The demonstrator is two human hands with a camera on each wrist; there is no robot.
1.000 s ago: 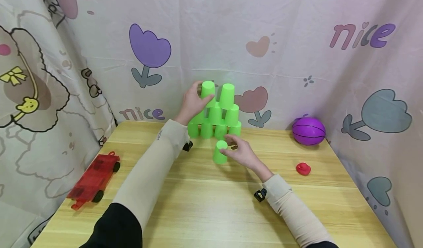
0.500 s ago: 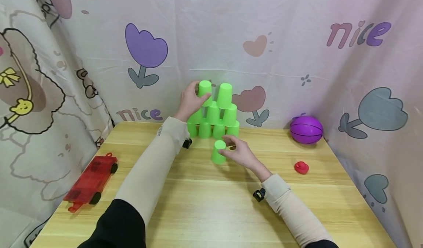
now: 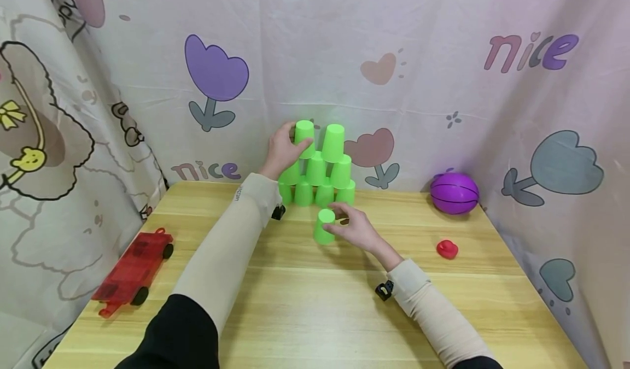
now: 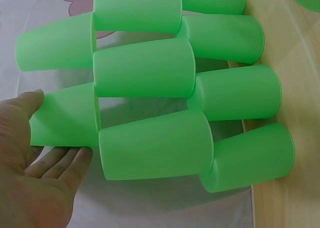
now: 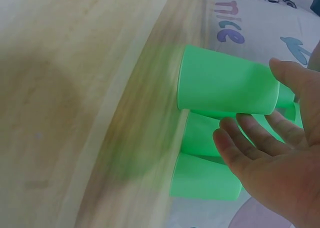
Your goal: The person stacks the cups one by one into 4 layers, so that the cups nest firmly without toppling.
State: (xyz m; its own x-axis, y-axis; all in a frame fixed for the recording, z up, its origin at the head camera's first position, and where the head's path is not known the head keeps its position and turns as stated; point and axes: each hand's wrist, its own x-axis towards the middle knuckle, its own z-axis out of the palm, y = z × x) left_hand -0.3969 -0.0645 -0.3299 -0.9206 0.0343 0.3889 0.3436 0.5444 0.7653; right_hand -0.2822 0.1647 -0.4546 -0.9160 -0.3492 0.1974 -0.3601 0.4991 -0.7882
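Green plastic cups stand upside down in a stacked wall at the back of the table: several in the bottom row, three in the middle row [image 3: 340,172], two on top. My left hand [image 3: 281,151] holds the upper left cup [image 3: 304,133], thumb in front and fingers round the far side; its rim sits on the middle row in the left wrist view. In front of the stack, a single upside-down cup [image 3: 323,228] stands on the table. My right hand [image 3: 358,228] holds it near its closed end, thumb [image 5: 287,73] on one side and fingers on the other.
A red see-through toy car [image 3: 135,270] lies at the table's left edge. A purple ball [image 3: 454,193] sits at the back right corner, with a small red rubber duck [image 3: 447,249] nearer. A patterned curtain [image 3: 305,57] hangs right behind the stack.
The head view has turned slightly, so everything appears a little further left. Both hands and the cups keep their places relative to one another.
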